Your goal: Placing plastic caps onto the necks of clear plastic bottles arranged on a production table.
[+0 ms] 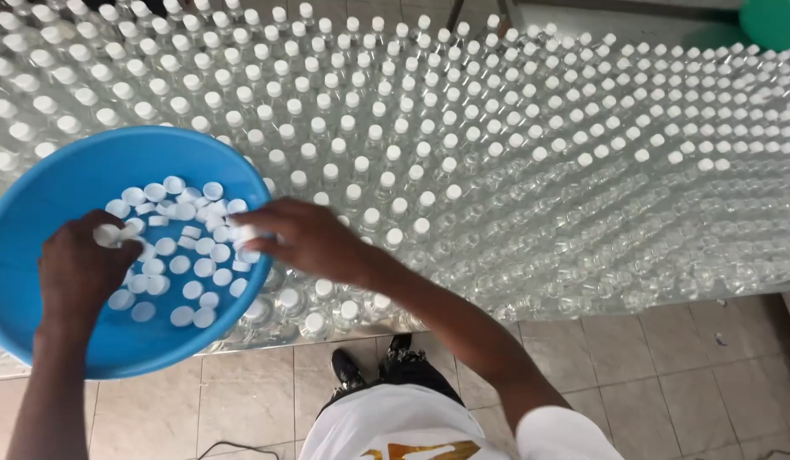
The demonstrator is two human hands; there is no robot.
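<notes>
Over a wide table [463,317] packed with clear plastic bottles [497,170], seen from a head-worn camera looking straight down, a person works with two bare hands; both hands are inside a round blue basin [37,213] that rests on the bottles at the near left edge; the basin holds a loose heap of white screw caps [186,255]; the left hand [80,268] is curled with its fingers pinched on a white cap [107,233] at the left of the heap; the right hand [305,238] reaches in from the right, its fingers closed around a few caps at the basin's right rim, though how many is unclear; most bottles farther back and to the left wear white caps, while rows nearer the front right stand uncapped; the step in hand looks like gathering caps from the basin; judging by this, the next move calls for carrying a cap to an open bottle neck, setting it square and twisting it down without knocking the neighbours; below the table lie beige floor tiles [668,375], the person's white shirt [395,426] and a dark shoe [345,368]; a green round object [774,21] shows at the top right corner
</notes>
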